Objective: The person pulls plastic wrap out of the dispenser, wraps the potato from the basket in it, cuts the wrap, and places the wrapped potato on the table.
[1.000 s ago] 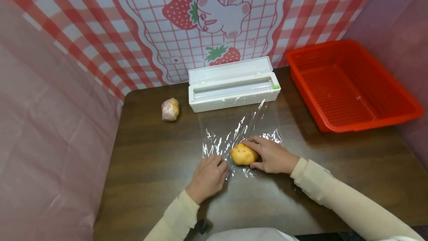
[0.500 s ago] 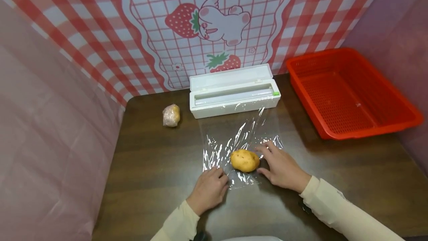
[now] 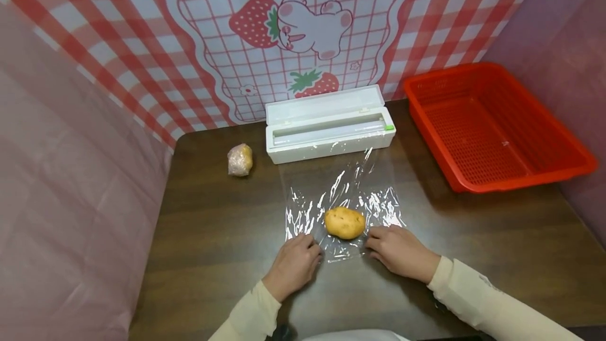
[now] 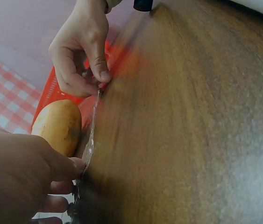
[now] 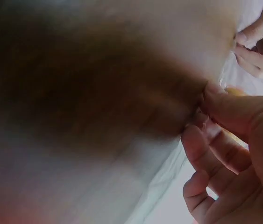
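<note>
A yellow potato (image 3: 344,223) lies on a sheet of clear cling film (image 3: 338,183) that runs from the white dispenser box to the near side. My left hand (image 3: 294,264) pinches the film's near edge at its left end, thumb against fingers in the left wrist view. At the right end of that edge, my right hand (image 3: 400,251) pinches the film too; its thumb and fingertips (image 5: 211,93) meet at the edge in the right wrist view. Between the hands the edge (image 4: 93,126) stretches as a thin line, with the potato just behind it.
The white cling film dispenser (image 3: 331,136) stands at the back with its lid up and a roll inside. A film-wrapped lump (image 3: 240,160) sits left of it. An orange-red plastic basket (image 3: 497,125) occupies the right side. A checked cloth (image 3: 199,67) hangs behind the brown table (image 3: 203,236).
My right hand has let go of the potato, moved toward the near right, and taken hold of the film's near edge. My left hand stays at the left end.
</note>
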`<state>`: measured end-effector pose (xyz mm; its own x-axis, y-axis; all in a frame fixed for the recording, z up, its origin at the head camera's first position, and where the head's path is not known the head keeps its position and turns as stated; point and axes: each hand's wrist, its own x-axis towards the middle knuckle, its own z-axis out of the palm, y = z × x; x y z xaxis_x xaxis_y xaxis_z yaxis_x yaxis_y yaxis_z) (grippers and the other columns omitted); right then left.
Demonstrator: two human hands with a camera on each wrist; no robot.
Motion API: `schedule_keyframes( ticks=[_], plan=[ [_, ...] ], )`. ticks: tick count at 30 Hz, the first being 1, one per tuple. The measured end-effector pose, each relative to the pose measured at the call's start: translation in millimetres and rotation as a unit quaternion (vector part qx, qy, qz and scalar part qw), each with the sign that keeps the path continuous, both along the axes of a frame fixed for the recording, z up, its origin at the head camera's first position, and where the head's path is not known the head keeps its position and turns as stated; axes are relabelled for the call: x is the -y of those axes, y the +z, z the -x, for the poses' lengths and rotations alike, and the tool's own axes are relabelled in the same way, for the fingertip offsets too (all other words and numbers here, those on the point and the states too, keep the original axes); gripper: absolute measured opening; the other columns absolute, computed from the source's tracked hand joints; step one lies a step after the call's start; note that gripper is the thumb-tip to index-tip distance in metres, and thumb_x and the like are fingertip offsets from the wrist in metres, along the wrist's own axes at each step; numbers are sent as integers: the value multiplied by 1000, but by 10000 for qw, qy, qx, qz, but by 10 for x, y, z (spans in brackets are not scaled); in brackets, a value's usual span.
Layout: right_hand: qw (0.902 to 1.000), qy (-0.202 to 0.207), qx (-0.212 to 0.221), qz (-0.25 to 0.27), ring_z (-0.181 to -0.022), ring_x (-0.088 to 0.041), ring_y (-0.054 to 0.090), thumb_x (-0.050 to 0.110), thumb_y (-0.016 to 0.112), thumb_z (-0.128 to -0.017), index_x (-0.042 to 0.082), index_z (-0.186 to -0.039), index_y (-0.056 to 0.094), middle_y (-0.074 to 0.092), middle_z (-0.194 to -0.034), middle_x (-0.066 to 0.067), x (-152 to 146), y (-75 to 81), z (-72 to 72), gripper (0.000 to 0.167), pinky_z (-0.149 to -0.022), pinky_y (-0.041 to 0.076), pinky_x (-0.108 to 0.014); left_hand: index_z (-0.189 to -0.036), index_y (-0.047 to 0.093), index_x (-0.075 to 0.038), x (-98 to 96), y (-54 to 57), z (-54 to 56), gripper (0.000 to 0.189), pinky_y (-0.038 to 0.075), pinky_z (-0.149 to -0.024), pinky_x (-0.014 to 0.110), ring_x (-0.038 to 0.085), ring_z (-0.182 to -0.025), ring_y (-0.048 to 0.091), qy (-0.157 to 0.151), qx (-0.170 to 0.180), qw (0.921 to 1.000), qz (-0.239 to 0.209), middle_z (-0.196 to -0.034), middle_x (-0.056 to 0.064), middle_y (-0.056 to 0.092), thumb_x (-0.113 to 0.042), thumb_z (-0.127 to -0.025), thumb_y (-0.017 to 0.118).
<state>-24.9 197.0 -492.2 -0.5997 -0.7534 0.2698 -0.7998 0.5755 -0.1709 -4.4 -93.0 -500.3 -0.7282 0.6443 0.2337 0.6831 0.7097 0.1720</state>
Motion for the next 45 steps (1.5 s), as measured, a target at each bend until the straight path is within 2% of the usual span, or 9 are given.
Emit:
schedule_keyframes(
  ticks=[5,13,20,22,28,33,38,41,45],
  plan=[
    [9996,67,-284,10,-64,-13,55,20,81,-82,17,-79,67,52,-77,6,20,-29,33,15,-59,47,-33,-90,74,-18,17,-11,-3,9,48,-72,25,10,-78,52,28,-34,10000,-1,-87,-6,58,-27,-89,77],
    [9998,-148,-86,104,-69,-14,57,16,79,-82,17,-82,65,55,-78,6,15,5,35,15,-66,52,-37,-86,71,-17,8,-8,-35,29,47,-68,26,12,-76,50,76,-209,9996,156,-86,-5,56,-47,-89,74],
    [9986,-175,-244,442,-72,-16,61,17,80,-81,16,-86,69,58,-79,6,-13,11,48,12,-66,52,-37,-84,70,-14,7,-29,-13,6,46,-65,27,14,-74,52,18,-369,9993,21,-84,-3,56,-18,-84,75],
    [9982,-163,-265,503,-74,-17,62,17,80,-81,16,-86,70,59,-80,5,-20,8,52,12,-68,52,-38,-81,68,-14,12,-38,1,5,46,-63,28,15,-72,52,6,-480,9988,-51,-82,-2,56,-13,-81,74],
    [9959,-47,-394,809,-76,-18,61,12,79,-77,13,-86,70,59,-83,2,-27,43,80,13,-70,53,-40,-81,68,-13,41,29,66,7,46,-61,29,16,-71,53,-48,-783,9965,-280,-82,-1,57,-15,-87,72],
    [9934,-109,-244,1115,-85,-21,60,10,77,-79,13,-86,69,62,-96,-3,-16,86,101,11,-72,53,-40,-85,73,-10,76,117,166,6,48,-66,30,18,-80,55,-269,-770,9954,-494,-96,4,61,-16,-88,72],
    [9929,-210,-71,1172,-102,-28,64,11,79,-79,14,-87,69,66,-116,-12,-3,92,126,13,-84,54,-48,-86,74,-11,98,173,259,5,53,-91,37,26,-110,63,-534,-521,9947,-704,-133,14,62,-16,-88,74],
    [9933,-286,59,1116,-105,-29,65,10,81,-80,13,-87,71,66,-119,-11,2,90,141,13,-87,54,-48,-86,75,-11,94,167,299,5,45,-105,38,26,-125,59,-690,-19,9929,-967,-149,11,52,-15,-90,73],
    [9921,-399,282,1159,-105,-27,66,8,81,-81,12,-88,73,68,-117,-9,6,84,172,11,-87,55,-47,-91,76,-10,78,135,340,8,44,-106,34,21,-125,60,-707,795,9834,-1466,-151,4,49,-12,-94,69]
  ],
)
